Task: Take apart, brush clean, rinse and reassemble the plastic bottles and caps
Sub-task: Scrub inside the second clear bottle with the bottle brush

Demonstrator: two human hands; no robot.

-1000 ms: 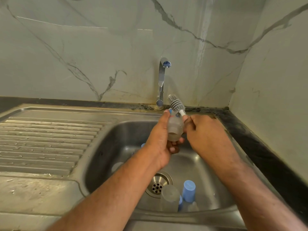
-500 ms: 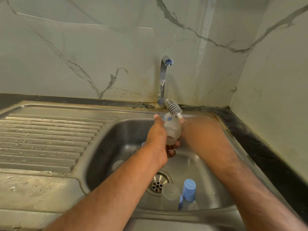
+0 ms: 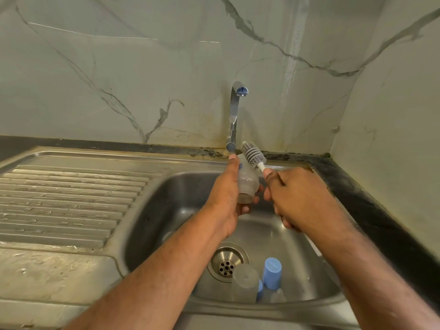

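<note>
Brushed steel sink (image 3: 166, 194), frosted plastic bottle (image 3: 247, 182)

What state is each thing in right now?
Left hand: grips bottle.
Bottle: capless, held mouth toward camera.
Right hand: grips brush handle.
Brush: head outside bottle.
Tap: no water visible.
Blue cap: standing in sink.
Drain: unplugged.

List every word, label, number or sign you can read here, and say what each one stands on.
Small blue mark on the translucent plastic bottle gripped by the left hand: too small and blurred to read.
Blue disc on top of the chrome tap: no lettering legible.
Nothing else carries text.
</note>
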